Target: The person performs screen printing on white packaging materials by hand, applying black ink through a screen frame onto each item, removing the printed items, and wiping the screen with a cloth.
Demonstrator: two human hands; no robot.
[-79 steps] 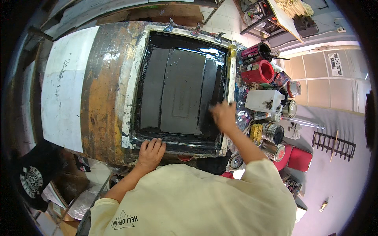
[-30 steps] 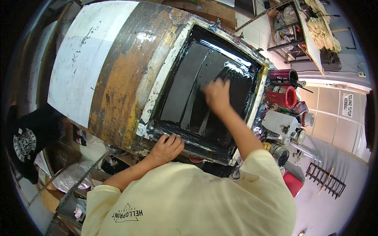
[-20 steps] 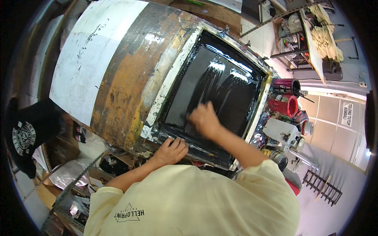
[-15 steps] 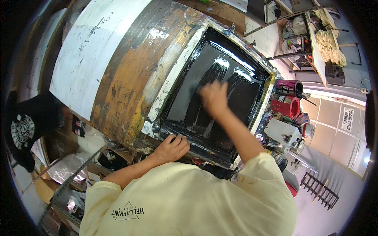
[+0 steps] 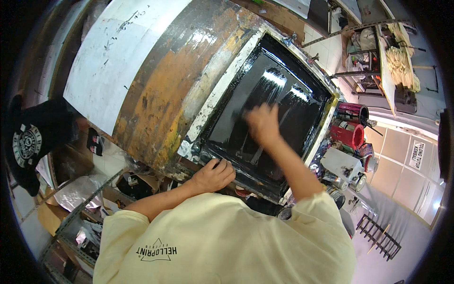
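R hand (image 5: 263,125) off R edge, mid-scrn (image 5: 295,116)

— Your shirt (image 5: 227,232) is pale yellow with a black print (image 5: 156,251).
— Yes, and your frame (image 5: 226,90) is white, dark-specked, its inner panel (image 5: 298,128) glossy black.
— Your table (image 5: 163,90) is streaked brown, orange and grey.
— And you have a red can (image 5: 343,133).

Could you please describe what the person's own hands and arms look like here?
The left hand and right hand wear no gloves, and no watch shows on either wrist. The forearms are uncovered below loose, short sleeves of a pale yellow shirt with a black peaked print.
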